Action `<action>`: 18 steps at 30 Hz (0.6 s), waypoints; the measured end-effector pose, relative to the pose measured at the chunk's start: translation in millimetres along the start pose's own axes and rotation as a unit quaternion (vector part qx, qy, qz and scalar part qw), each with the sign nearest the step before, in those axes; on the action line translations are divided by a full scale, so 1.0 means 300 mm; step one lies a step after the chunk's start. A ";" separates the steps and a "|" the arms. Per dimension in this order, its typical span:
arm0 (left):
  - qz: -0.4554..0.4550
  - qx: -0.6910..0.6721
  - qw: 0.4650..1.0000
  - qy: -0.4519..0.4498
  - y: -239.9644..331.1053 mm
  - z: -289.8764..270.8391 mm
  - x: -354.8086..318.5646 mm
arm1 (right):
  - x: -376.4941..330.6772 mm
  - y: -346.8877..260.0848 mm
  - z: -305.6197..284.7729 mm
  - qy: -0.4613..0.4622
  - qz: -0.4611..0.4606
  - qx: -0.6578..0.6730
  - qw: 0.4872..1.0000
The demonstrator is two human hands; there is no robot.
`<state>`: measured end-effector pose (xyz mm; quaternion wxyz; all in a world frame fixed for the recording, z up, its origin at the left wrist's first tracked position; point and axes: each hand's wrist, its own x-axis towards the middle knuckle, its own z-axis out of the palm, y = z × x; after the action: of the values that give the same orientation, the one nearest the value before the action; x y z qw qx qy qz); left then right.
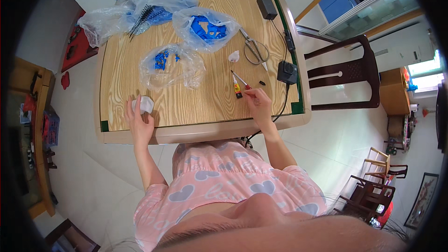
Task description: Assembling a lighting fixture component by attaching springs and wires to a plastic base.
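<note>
At the table's near left, my left hand (pixel 139 123) has its fingers against a small white faceted piece (pixel 147 105), thumb on its near side. Part of the piece is hidden by the fingers. Near the right front, my right hand (pixel 259 106) is closed in a pinch at the red handle end of a thin screwdriver (pixel 240 80). A yellow and black glue tube (pixel 237 87) lies beside the screwdriver's shaft. Just right of it is a small black cap-like piece (pixel 262 83). A crumpled white scrap (pixel 234 56) lies farther back.
Clear bags with small blue parts (pixel 161 59) and larger blue parts (pixel 208 29) lie mid-table. More plastic bags (pixel 154 2) and black spiral-like strands (pixel 141 20) are at the back left. Scissors (pixel 256 51), a black box (pixel 287 72) with cable and an adapter (pixel 266 7) line the right.
</note>
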<state>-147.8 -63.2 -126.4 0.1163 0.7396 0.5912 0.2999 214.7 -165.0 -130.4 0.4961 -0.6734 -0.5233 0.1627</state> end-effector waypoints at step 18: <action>0.303 -0.148 0.928 -0.162 0.515 0.510 -0.028 | -0.061 0.114 -0.062 0.013 0.053 -0.208 0.977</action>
<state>64.4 -85.5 -169.1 0.2222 0.8963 0.2613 0.2810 239.9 -188.7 -156.1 0.3424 -0.7909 -0.5026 0.0674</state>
